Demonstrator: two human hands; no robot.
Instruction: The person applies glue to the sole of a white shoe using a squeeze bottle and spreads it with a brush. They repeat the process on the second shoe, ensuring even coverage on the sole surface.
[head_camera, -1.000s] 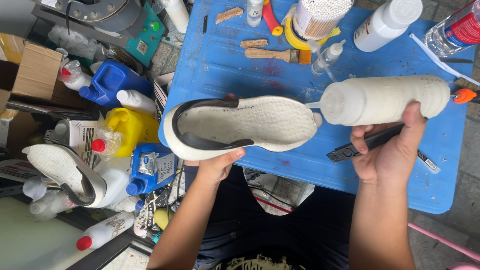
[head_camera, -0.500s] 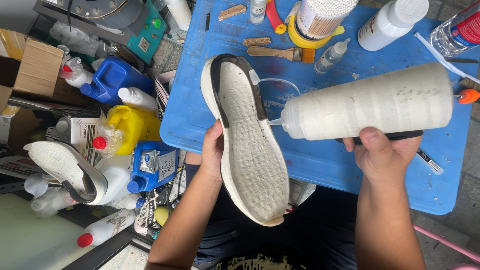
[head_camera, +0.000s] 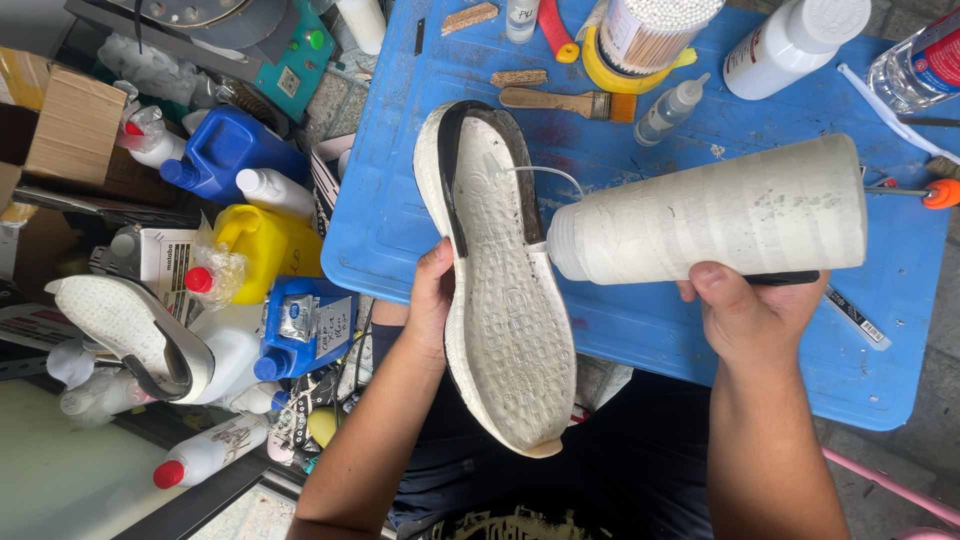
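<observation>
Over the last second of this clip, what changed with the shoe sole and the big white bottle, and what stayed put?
The left hand turned the white shoe sole from lying crosswise to standing lengthwise, tread side up. The right hand brought the big white squeeze bottle closer, its nozzle now at the sole's dark edge. Both grips stayed as they were. The things on the blue table, such as the brush, did not move.

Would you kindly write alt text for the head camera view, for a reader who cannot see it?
A left hand holds a white shoe sole bottom-up while the right hand tips a large white squeeze bottle, nozzle at the sole's edge, above a blue table with a brush and small bottles.
</observation>
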